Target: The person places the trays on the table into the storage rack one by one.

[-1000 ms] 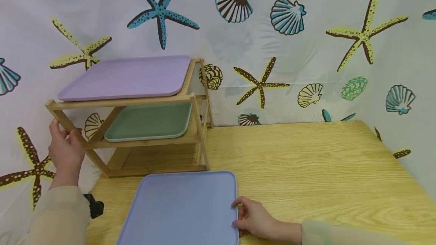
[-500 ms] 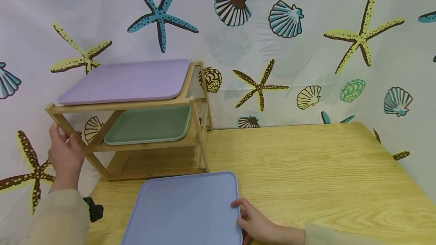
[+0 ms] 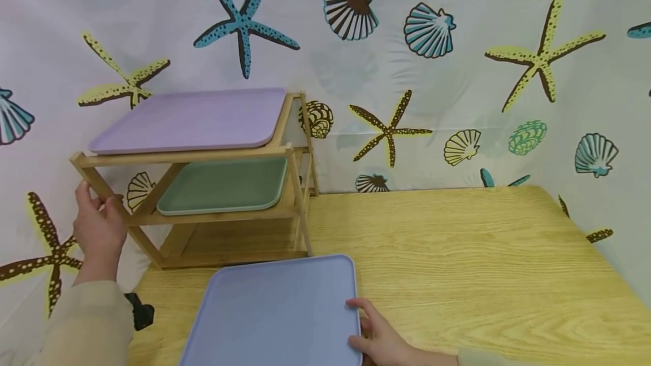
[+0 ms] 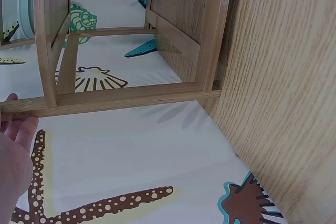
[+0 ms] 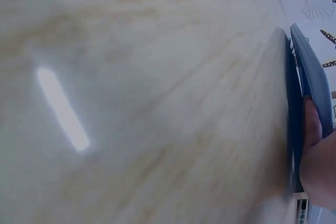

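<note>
My left hand (image 3: 99,225) grips the slanted left front leg of a three-tier wooden rack (image 3: 213,218); in the left wrist view its fingertips wrap the rack's bar. With my right hand (image 3: 381,335) I hold the right rim of a blue rectangular tray (image 3: 274,315), fingers spread along the edge. The right wrist view shows the tray (image 5: 315,77) nearly edge-on, with fingers underneath. Its far edge lies right in front of the rack's bottom tier. A lilac tray (image 3: 193,120) rests on the top tier and a green tray (image 3: 224,185) on the middle one.
The wood-grain table (image 3: 458,253) extends to the right of the rack and tray. Behind it hangs a white cloth (image 3: 483,72) printed with starfish and shells. A black object (image 3: 142,312) shows beside the left sleeve.
The blue tray has turned slightly, its far left corner now nearer me and its right rim a little further right. My right hand moved with it; the left hand keeps its grip.
</note>
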Available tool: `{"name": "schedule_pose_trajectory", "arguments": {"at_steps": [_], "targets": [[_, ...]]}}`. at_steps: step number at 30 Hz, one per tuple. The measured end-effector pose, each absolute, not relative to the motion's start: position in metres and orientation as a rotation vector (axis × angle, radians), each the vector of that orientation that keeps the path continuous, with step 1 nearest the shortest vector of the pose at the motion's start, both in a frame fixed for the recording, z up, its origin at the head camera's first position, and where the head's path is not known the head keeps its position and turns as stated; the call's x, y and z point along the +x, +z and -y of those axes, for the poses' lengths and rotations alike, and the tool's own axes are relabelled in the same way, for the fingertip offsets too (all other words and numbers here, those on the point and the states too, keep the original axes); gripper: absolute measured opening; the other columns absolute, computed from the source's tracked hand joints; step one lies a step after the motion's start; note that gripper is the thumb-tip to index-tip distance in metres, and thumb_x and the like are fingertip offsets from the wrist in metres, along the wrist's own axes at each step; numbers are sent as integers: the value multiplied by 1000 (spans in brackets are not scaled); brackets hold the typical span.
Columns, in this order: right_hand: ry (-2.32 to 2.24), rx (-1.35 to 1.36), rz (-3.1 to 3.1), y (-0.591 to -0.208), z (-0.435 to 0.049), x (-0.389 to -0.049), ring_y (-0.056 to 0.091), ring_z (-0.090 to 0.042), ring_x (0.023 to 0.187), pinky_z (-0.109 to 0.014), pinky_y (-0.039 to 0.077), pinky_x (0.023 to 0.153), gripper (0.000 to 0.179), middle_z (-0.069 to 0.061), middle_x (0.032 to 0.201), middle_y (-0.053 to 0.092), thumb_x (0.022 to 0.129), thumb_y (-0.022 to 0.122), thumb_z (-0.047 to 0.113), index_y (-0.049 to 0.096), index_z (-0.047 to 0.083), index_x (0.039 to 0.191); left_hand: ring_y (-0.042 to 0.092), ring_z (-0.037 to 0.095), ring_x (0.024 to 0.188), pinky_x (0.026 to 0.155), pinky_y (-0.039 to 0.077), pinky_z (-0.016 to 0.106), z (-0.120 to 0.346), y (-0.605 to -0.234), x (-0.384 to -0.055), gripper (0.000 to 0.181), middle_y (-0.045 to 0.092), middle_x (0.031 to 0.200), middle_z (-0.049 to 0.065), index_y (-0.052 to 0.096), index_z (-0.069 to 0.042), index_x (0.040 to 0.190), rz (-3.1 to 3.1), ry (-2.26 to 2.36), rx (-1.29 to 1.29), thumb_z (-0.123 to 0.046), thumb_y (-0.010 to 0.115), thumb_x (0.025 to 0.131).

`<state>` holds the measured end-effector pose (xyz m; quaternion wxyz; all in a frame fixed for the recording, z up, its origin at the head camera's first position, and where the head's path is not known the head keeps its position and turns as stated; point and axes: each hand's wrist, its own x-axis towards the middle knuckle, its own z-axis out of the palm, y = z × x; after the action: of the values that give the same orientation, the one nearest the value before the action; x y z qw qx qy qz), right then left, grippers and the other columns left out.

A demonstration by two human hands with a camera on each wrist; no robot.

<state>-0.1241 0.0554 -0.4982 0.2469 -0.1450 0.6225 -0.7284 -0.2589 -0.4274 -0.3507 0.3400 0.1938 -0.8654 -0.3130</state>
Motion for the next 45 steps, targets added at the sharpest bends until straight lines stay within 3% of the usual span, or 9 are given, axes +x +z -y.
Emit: {"name": "schedule_pose_trajectory", "arguments": {"at_steps": [18,37,45], "targets": [[-2060,-445,-1578,-508,-67,-116,57,-34,109,-49,51,84,61,-23,130,52,89,51,-5,20,-6,142,59,41,111,88,40,51,427,-349,-259,47,60,129,17,25,-23,148,2276,-825,518,-18,33,102],[-2152,-456,-1479,-484,-5,-114,58,-33,105,-56,50,77,58,-16,122,53,91,50,-8,23,0,142,58,40,113,88,42,52,428,-349,-254,48,59,131,17,23,-23,149,2295,-842,519,-17,34,102],[-2139,-546,-1611,-479,26,-126,59,-30,101,-47,55,72,55,-19,120,54,91,47,-14,27,-2,140,59,39,112,87,41,49,429,-349,-256,47,60,129,16,24,-22,148,2282,-832,489,-17,34,102]]}}
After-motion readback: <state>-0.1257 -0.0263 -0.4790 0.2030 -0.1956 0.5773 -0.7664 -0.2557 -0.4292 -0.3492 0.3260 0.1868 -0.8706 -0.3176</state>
